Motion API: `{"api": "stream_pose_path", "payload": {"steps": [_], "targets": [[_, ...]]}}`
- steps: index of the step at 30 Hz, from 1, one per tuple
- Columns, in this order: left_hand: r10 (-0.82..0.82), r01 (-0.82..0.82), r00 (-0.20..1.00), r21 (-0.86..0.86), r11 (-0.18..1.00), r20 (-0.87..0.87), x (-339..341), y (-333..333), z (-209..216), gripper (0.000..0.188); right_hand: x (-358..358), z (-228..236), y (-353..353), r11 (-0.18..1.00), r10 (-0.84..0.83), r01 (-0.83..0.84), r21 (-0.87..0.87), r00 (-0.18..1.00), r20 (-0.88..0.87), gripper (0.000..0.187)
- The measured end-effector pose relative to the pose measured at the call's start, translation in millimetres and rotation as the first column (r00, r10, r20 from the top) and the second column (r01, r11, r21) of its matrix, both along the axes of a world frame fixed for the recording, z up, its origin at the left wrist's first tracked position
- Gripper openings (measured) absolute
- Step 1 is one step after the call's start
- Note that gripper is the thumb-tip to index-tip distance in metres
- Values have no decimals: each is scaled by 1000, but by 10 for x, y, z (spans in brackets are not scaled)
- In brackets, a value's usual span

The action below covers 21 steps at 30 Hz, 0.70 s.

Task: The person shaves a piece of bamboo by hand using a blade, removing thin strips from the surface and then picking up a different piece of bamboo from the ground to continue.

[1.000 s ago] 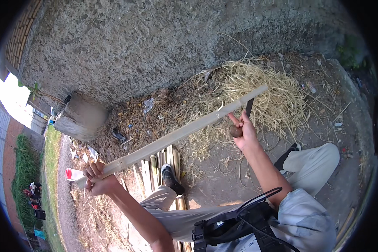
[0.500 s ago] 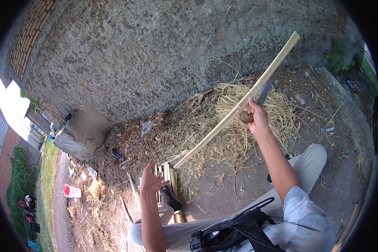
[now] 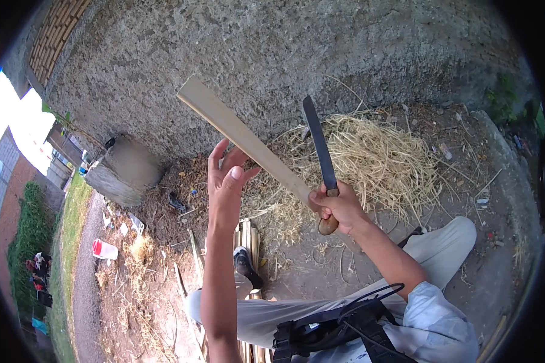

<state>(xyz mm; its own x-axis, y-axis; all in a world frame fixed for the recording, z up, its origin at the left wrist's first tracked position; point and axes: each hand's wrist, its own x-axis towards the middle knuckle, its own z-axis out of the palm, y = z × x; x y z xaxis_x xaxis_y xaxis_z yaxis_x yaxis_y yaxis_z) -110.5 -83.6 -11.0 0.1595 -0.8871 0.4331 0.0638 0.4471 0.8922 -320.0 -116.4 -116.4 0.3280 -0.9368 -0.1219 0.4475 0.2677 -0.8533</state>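
Note:
My right hand (image 3: 344, 209) is closed round the wooden handle of a machete, whose dark blade (image 3: 320, 145) points up and away. The same hand pinches a long, pale split-bamboo strip (image 3: 251, 145) between thumb and fingers. This strip slants up to the left, its broad end in front of the wall, its lower end partly hidden by the right hand. My left hand (image 3: 227, 184) is open just below the strip's middle, fingers curved and spread. Whether its fingertips touch the strip, I cannot tell.
A heap of pale shavings (image 3: 381, 163) lies by the rough wall (image 3: 254, 48). Split bamboo pieces (image 3: 246, 236) lie beside my shoe (image 3: 246, 266). To the left are a stone block (image 3: 118, 181) and a red-and-white plastic container (image 3: 105, 249).
The bamboo strip has swung from slanting up right to slanting up left. My right hand moved nearer and left with the machete. The left hand rose towards the strip.

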Motion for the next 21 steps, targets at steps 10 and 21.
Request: {"api": "stream_pose_path", "payload": {"steps": [10, 21], "targets": [[-30, 21, 953, -32, 999, -300, -103, -27, 409, 33, 560, 37, 56, 948, 179, -243, -204, 941, -288, 27], [529, -527, 848, -119, 841, -17, -421, -85, 340, 38, 99, 231, 581, 818, -159, -284, -500, 724, -672, 35]]}}
